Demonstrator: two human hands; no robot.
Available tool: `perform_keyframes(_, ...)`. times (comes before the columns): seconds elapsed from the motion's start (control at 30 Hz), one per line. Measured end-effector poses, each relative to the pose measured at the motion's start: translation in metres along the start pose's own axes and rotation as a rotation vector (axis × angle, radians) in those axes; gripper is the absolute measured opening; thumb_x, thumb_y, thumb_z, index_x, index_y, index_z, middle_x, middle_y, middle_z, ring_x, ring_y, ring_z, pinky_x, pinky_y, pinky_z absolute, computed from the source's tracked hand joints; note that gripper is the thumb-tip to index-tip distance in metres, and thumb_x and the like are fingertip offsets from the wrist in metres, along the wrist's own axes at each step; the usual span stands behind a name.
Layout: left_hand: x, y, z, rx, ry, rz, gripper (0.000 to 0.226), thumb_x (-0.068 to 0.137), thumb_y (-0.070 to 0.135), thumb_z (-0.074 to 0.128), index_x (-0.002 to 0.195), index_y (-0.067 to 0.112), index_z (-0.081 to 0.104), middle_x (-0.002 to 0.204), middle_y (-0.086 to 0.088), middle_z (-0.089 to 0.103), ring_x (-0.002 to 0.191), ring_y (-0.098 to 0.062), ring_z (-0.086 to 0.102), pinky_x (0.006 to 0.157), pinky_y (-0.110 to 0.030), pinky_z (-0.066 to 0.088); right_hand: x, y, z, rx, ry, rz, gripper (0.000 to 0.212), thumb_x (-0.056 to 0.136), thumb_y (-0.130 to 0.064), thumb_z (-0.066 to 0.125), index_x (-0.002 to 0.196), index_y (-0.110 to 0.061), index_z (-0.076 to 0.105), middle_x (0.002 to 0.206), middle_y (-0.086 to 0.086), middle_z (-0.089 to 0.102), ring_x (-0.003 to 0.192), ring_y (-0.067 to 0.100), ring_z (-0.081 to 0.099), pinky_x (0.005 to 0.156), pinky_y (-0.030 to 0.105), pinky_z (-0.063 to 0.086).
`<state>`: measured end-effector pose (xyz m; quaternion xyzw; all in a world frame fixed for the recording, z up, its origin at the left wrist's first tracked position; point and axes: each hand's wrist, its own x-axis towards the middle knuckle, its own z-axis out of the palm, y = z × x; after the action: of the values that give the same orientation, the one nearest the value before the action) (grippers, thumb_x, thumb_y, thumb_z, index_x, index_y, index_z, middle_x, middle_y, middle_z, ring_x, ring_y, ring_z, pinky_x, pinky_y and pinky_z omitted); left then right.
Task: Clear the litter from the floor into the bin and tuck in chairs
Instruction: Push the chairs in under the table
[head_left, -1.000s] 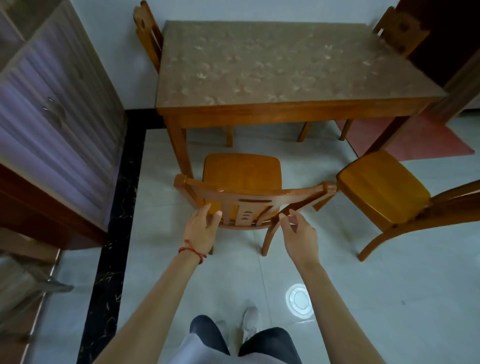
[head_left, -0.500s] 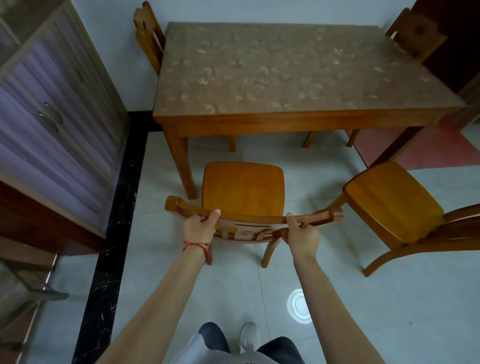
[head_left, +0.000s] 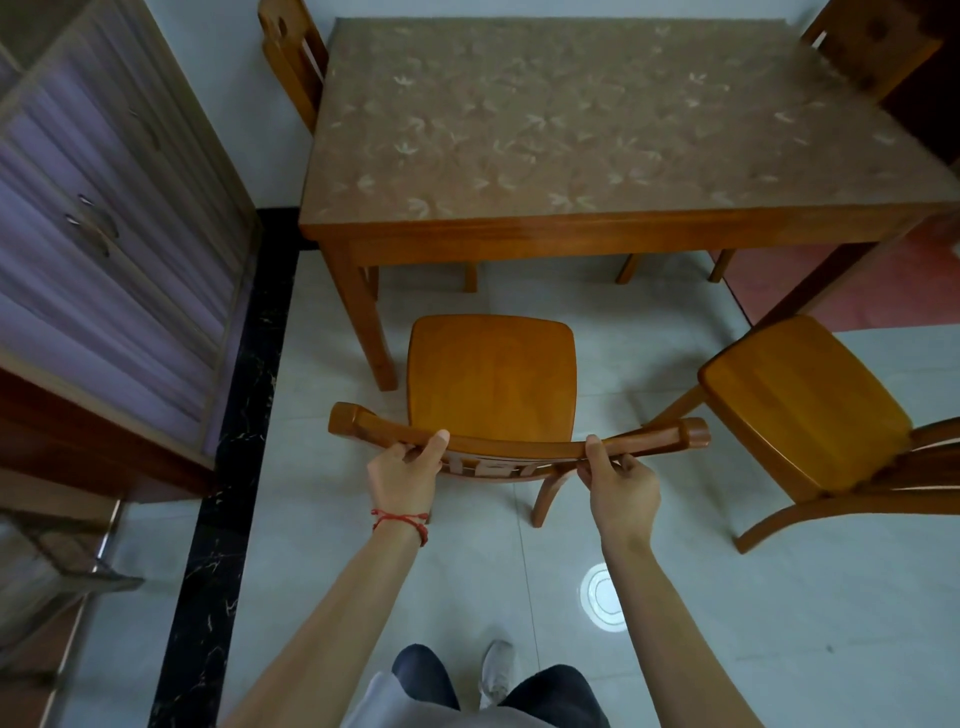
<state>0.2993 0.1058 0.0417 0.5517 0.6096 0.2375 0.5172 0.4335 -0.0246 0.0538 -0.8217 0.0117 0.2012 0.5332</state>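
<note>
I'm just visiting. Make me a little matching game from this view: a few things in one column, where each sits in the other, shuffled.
Things:
1. near chair
2. second chair
3. cabinet
4. table

Places:
a. far left
b. held by left hand and right hand
c. right, angled, untouched
d. ahead, by the wall

Pairs: 1-b, 2-c, 3-a, 4-d

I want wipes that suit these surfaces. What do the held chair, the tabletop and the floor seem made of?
The chair looks like varnished wood: orange-brown, visible grain, slight sheen. The tabletop seems covered by a leaf-patterned sheet, perhaps plastic or glass, over a wooden frame. The floor looks like glossy pale tile, with grout lines and a lamp reflection.
</note>
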Motion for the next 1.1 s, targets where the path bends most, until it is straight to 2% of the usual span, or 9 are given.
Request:
perform_keyframes(0.07,0.001,0.002,0.007,0.002,0.013,0.006,0.038,0.080,0.032,0.066,0.076,-0.006,0.066,0.074,-0.013,0.068,0.067,-0.016,0.063,0.046,-0.005,0.039,0.009,-0.003,-0.002,0.002,0.005,-0.003,0.025,0.088,-0.032,0.057,0.064,-0.025,0.056,0.065,-0.001,0.063,0.068,0.021,0.065,0.070,0.028,0.051)
perform_keyframes(0.23,0.006,0.010,0.023,-0.042,0.041,-0.029,0.035,0.077,0.035,0.068,0.064,0.003,0.061,0.074,-0.015,0.070,0.073,-0.023,0.067,0.067,-0.024,0.048,0.031,-0.009,-0.004,0.008,-0.010,0.004,0.022,0.087,-0.031,0.058,0.067,-0.022,0.059,0.070,-0.001,0.066,0.072,0.021,0.067,0.075,0.035,0.055)
perform_keyframes(0.47,0.019,0.020,0.045,-0.126,0.037,-0.058,0.031,0.074,0.034,0.072,0.062,0.007,0.060,0.076,-0.016,0.071,0.077,-0.026,0.069,0.080,-0.038,0.055,0.062,-0.022,-0.004,0.001,-0.046,-0.021,0.026,0.087,-0.027,0.059,0.061,-0.024,0.057,0.064,-0.006,0.061,0.069,0.022,0.065,0.077,0.039,0.056)
perform_keyframes(0.57,0.028,0.031,0.055,-0.119,0.040,-0.048,0.031,0.074,0.035,0.071,0.064,0.009,0.060,0.079,-0.017,0.071,0.079,-0.026,0.069,0.081,-0.038,0.055,0.080,-0.031,0.001,-0.011,-0.063,-0.031,0.021,0.088,-0.027,0.058,0.069,-0.019,0.060,0.070,0.000,0.064,0.073,0.023,0.066,0.078,0.039,0.056)
perform_keyframes(0.73,0.051,0.049,0.065,-0.129,0.039,-0.043,0.039,0.075,0.038,0.070,0.074,0.000,0.063,0.082,-0.017,0.072,0.080,-0.027,0.069,0.082,-0.038,0.055,0.105,-0.046,0.015,-0.024,-0.076,-0.034,0.022,0.087,-0.027,0.059,0.069,-0.015,0.061,0.071,0.003,0.066,0.071,0.022,0.067,0.075,0.036,0.056)
perform_keyframes(0.83,0.071,0.060,0.074,-0.139,0.051,-0.037,0.033,0.076,0.036,0.069,0.065,0.007,0.059,0.080,-0.016,0.071,0.080,-0.027,0.069,0.080,-0.036,0.054,0.124,-0.057,0.029,-0.039,-0.080,-0.046,0.023,0.088,-0.028,0.058,0.072,-0.012,0.063,0.074,0.006,0.068,0.073,0.023,0.068,0.074,0.035,0.056)
perform_keyframes(0.93,0.095,0.074,0.083,-0.142,0.065,-0.036,0.033,0.076,0.035,0.070,0.056,0.014,0.055,0.075,-0.013,0.068,0.079,-0.027,0.069,0.082,-0.040,0.054,0.145,-0.071,0.045,-0.025,-0.087,-0.055,0.023,0.088,-0.027,0.058,0.078,-0.009,0.065,0.079,0.006,0.069,0.074,0.022,0.068,0.074,0.033,0.056)
perform_keyframes(1.1,0.133,0.097,0.097,-0.160,0.068,-0.042,0.033,0.076,0.031,0.070,0.054,0.013,0.054,0.073,-0.015,0.067,0.078,-0.028,0.069,0.081,-0.040,0.054,0.177,-0.096,0.071,-0.027,-0.081,-0.054,0.022,0.089,-0.026,0.057,0.078,-0.008,0.063,0.078,0.005,0.067,0.073,0.021,0.066,0.066,0.026,0.051)
